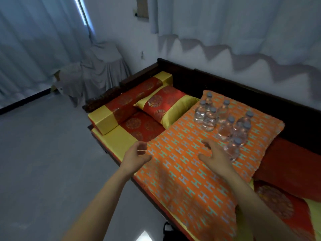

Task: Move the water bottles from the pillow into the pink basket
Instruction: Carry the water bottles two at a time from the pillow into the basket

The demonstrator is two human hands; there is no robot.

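Hands (175, 153) empty, bottles (224, 122) on pillow (182, 171)

Walls: I see a pale wall (225, 23) with white cloth hung on it.
Window: the curtain (34, 40) lets a bright slit of daylight through.
Floor: grey floor (43, 145), smooth.
Furniture: dark wooden daybed (182, 70); draped chair (104, 66) in the corner.

Your room was dim and blue-cast; daylight came through a bright slit in the pale grey curtains (81, 13), glare patch on the glossy grey floor (144, 235). Soft overall, your forearms blurred, edges bent by wide-angle.
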